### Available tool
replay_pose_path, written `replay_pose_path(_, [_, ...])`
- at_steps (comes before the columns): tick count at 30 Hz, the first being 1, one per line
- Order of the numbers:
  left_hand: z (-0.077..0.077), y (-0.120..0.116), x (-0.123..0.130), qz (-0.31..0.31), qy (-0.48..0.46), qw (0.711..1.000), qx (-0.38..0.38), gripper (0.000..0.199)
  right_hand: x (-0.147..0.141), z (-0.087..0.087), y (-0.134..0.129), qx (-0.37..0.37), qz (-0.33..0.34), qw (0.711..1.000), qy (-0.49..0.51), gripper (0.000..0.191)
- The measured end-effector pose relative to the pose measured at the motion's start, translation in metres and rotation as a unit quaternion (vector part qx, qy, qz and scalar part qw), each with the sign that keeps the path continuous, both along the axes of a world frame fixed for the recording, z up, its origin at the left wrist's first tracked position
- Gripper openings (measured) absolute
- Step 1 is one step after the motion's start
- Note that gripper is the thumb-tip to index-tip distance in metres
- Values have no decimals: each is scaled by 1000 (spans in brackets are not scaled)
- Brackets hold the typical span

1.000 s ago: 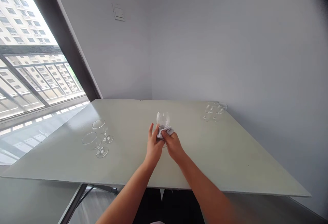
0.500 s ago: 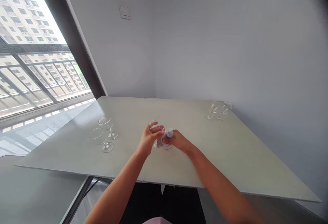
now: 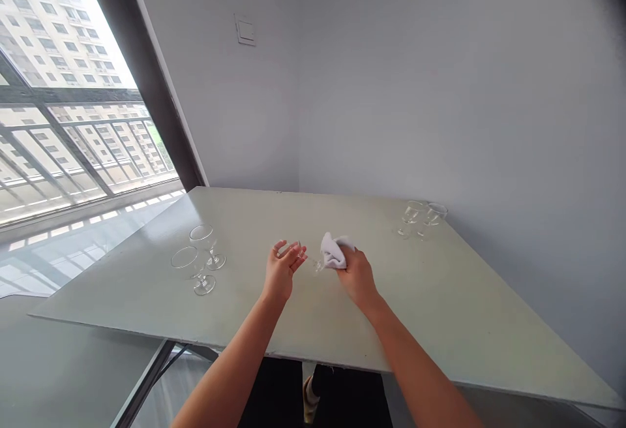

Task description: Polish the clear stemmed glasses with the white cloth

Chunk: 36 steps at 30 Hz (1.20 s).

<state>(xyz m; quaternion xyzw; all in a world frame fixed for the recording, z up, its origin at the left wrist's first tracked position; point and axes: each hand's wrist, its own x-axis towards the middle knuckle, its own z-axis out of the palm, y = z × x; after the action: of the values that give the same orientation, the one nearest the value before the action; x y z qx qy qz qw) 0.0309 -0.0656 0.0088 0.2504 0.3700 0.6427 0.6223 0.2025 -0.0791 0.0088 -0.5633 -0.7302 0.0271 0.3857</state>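
A stemmed glass (image 3: 315, 262) is tilted on its side above the table, its bowl end partly hidden by the fingers of my left hand (image 3: 282, 271), which are curled round it. My right hand (image 3: 358, 276) grips a folded white cloth (image 3: 333, 252) just to the right of the glass's foot. Whether the cloth touches the foot is hard to tell. On the left of the table stand two clear stemmed glasses, one nearer (image 3: 204, 284) and one behind it (image 3: 216, 261), both upright.
Two more stemmed glasses, one left (image 3: 409, 214) and one right (image 3: 434, 214), stand at the back right by the wall. The pale table (image 3: 274, 213) has its front edge below my forearms. A window is at the left.
My right hand has moved slightly right with the cloth, away from my left hand, and the glass's stem now shows between them. The camera view has shifted a little.
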Motion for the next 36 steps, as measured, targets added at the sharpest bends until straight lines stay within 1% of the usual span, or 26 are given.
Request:
replay_pose_path(1, [0,2,-3,3,-12,1000,-8,42,3,1,-1,11,15,1000,11,22])
replay_pose_path(2, [0,5,-6,1,-19,1000,-16,39,6,2,-2,22,47,999,8,27])
replay_pose_path(3, [1,6,-8,-8,-20,1000,-22,36,7,4,-3,33,94,995,-12,32])
replay_pose_path(5, [5,9,-9,-41,-16,998,-35,32,6,7,-4,41,194,977,-73,40])
replay_pose_path(7, [9,9,-7,-70,-10,996,-47,32,1,8,-4,21,260,960,-103,38])
replay_pose_path(8, [10,8,-5,-85,-10,995,-51,34,-1,8,-4,7,280,955,-95,34])
replay_pose_path(12, [13,4,-2,-158,-17,986,-42,36,-4,12,-1,-53,352,934,13,21])
replay_pose_path(14, [14,3,-3,-189,-40,981,-18,33,-4,15,-1,-82,370,919,107,16])
replay_pose_path(16, [17,3,-3,-202,-80,976,12,32,-7,17,-2,-122,360,894,238,11])
replay_pose_path(17, [19,4,-3,-203,-102,973,30,31,-11,17,-3,-146,346,871,318,9])
replay_pose_path(18, [22,4,-1,-202,-120,971,48,31,-15,17,-4,-171,327,836,406,10])
replay_pose_path(19, [25,4,0,-198,-133,969,66,31,-21,16,-6,-193,306,790,494,13])
replay_pose_path(21, [31,4,6,-184,-139,967,107,32,-33,15,-10,-227,267,678,646,22])
replay_pose_path(22, [34,3,8,-176,-130,967,127,33,-39,14,-12,-239,254,620,702,24])
replay_pose_path(23, [37,1,11,-166,-113,968,149,34,-45,14,-15,-251,245,570,743,25])
replay_pose_path(24, [38,-2,13,-153,-86,969,173,36,-49,15,-17,-259,239,528,773,23])
replay_pose_path(25, [39,-5,15,-134,-49,969,200,38,-53,15,-20,-265,233,493,795,20])
replay_pose_path(26, [39,-8,16,-112,-1,967,227,38,-56,15,-23,-267,224,465,814,16])
replay_pose_path(27, [37,-12,16,-91,58,962,252,37,-57,15,-25,-267,212,447,827,12])
replay_pose_path(28, [34,-16,16,-67,122,953,270,34,-58,14,-27,-267,199,439,835,8])
replay_pose_path(29, [30,-19,15,-47,183,942,278,30,-59,13,-28,-269,184,439,837,5])
replay_pose_path(30, [25,-22,14,-33,234,932,273,27,-59,12,-29,-275,170,448,834,5])
replay_pose_path(31, [20,-24,13,-27,270,927,259,24,-59,10,-28,-283,158,464,824,10])
replay_pose_path(33, [12,-25,12,-25,293,932,212,25,-58,5,-25,-296,133,510,797,21])
replay_pose_path(34, [10,-25,12,-25,287,939,189,27,-57,1,-22,-291,117,539,782,25])
replay_pose_path(36, [10,-21,13,-12,263,951,161,29,-54,-5,-15,-251,92,615,742,28])
